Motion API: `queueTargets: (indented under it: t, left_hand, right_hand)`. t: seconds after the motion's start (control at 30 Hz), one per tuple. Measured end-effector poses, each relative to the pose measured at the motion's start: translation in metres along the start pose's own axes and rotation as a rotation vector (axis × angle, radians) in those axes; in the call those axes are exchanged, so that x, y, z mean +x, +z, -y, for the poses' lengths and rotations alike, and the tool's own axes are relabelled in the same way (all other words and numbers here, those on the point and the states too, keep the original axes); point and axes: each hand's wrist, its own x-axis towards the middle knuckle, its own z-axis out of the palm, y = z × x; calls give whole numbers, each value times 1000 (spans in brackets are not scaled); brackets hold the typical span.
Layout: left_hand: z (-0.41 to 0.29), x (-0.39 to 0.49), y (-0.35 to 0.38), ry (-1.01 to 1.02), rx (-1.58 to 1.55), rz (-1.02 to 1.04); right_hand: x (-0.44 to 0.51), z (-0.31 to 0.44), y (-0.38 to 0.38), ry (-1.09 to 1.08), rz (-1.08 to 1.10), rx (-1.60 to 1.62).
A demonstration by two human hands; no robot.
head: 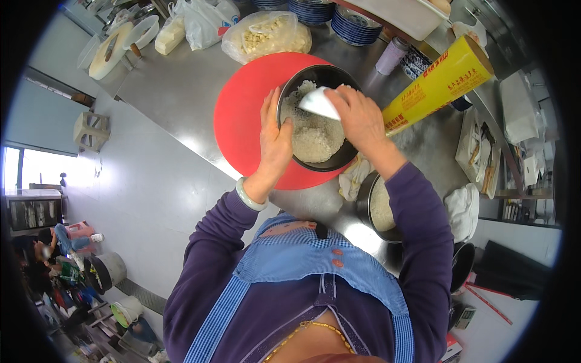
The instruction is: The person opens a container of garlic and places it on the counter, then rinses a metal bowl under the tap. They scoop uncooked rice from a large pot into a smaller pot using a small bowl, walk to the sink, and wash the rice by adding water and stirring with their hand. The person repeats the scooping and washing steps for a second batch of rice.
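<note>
A dark round pot (349,156) stands on a round red board (240,122), with white rice (317,140) heaped inside. My left hand (277,136) grips its left rim, thumb over the inside and fingers along the outer wall. In my right hand (363,115) is a small white bowl (319,103), tilted over the rice inside the pot; what the bowl contains is hidden. To the right of my waist, a second dark pot (365,195) with pale grains is partly covered by my right sleeve. A crumpled cloth (355,179) lies between the two pots.
A yellow cling-film roll (431,88) lies right of the pot on the steel counter (172,95). Behind are a bag of pale chunks (268,36), stacked blue-rimmed bowls (356,27) and a purple canister (391,56). A utensil basket (476,154) sits far right. People sit at lower left.
</note>
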Motion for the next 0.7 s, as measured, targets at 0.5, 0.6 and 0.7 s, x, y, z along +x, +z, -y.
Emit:
queueTargets:
  t: [0.5,0.6,0.7]
  left_hand:
    - [1,3,5,19,28,-45]
    - [5,2,4,18,-6,-44]
    - [8,2,3,-19,-28,-56]
  right_hand:
    - [-7,23,43,664,433,686]
    - [-4,21,45,966,539,1004]
    - [-3,14,34,1115,529,1221]
